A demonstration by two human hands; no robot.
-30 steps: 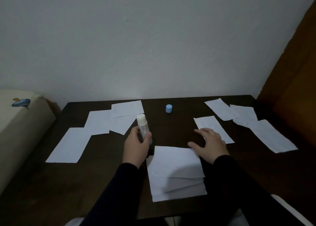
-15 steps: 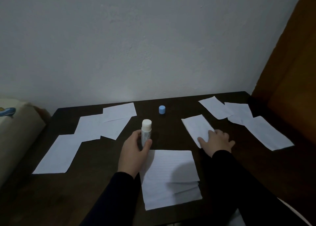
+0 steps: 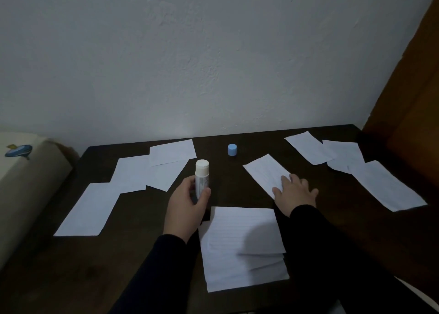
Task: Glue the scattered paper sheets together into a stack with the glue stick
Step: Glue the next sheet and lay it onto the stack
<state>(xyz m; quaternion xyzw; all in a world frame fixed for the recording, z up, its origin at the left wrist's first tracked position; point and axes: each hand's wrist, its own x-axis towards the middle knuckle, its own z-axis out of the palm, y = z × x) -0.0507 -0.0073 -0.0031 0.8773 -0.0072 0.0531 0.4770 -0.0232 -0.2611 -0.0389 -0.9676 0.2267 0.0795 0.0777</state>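
My left hand (image 3: pixel 186 205) grips a white glue stick (image 3: pixel 202 177) upright, its cap off. The blue cap (image 3: pixel 232 150) stands on the dark table (image 3: pixel 142 254) near the wall. A stack of lined paper sheets (image 3: pixel 240 247) lies in front of me between my arms. My right hand (image 3: pixel 295 192) rests flat with spread fingers on the near end of a loose sheet (image 3: pixel 263 171). Several sheets (image 3: pixel 133 173) lie scattered at the left, and three more sheets (image 3: pixel 384 183) at the right.
A cream cushioned edge (image 3: pixel 28 171) with a blue print borders the table on the left. A brown wooden panel (image 3: pixel 413 99) rises at the right. A pale wall stands right behind the table's far edge.
My right hand has moved from beside the stack onto the loose sheet to its right. The left hand has kept the glue stick upright. The view has shifted slightly.
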